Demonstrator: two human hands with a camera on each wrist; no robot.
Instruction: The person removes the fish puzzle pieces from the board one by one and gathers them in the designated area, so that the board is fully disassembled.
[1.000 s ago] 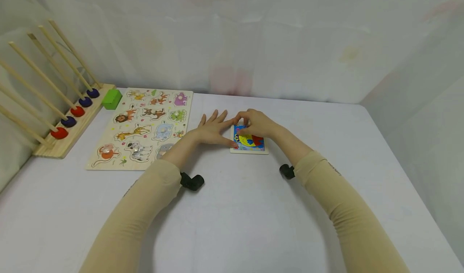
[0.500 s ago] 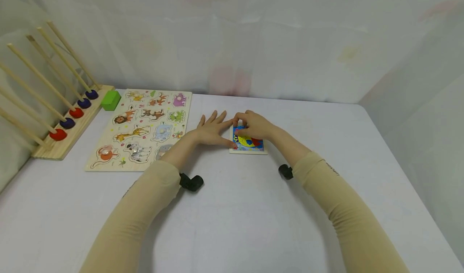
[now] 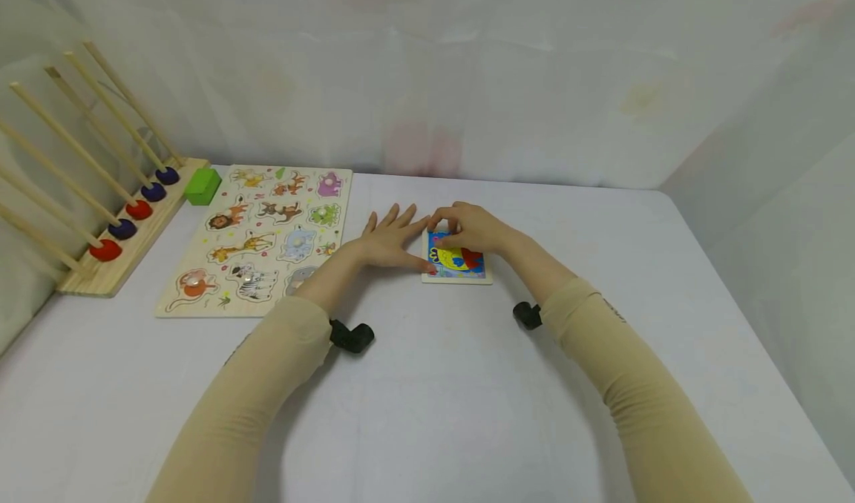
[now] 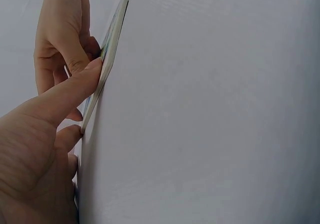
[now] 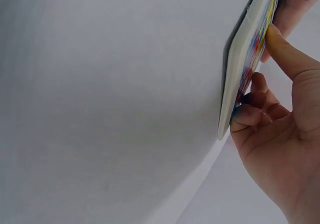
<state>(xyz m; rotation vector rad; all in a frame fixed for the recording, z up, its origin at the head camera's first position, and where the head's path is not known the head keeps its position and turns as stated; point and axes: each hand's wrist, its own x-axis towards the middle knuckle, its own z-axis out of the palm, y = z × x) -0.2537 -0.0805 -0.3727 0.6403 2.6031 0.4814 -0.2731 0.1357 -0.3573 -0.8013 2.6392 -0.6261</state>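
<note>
A small square picture puzzle (image 3: 467, 273) in a pale wooden frame lies flat on the white table, with a yellow, red and blue picture. My left hand (image 3: 387, 245) rests beside its left edge, fingers spread and straight. The left thumb touches the lower left of the frame, and the index fingertip reaches its upper left corner. From the right, my right hand (image 3: 476, 228) reaches over the puzzle. Its bent index finger and thumb pinch at a piece in the upper left part; the other fingers curl against the surface (image 5: 255, 59). The pinched piece itself is mostly hidden.
Left of my hands lies a wooden animal peg board (image 3: 230, 265), partly under the left forearm. Behind it are a green block (image 3: 202, 186) and a wooden rack (image 3: 100, 277) with tall rods and red and blue beads. A pale curtain (image 3: 534, 102) hangs behind the table.
Both hands stay almost in place at the puzzle. The right fingers shift only slightly, and the whole head view drifts a little.
</note>
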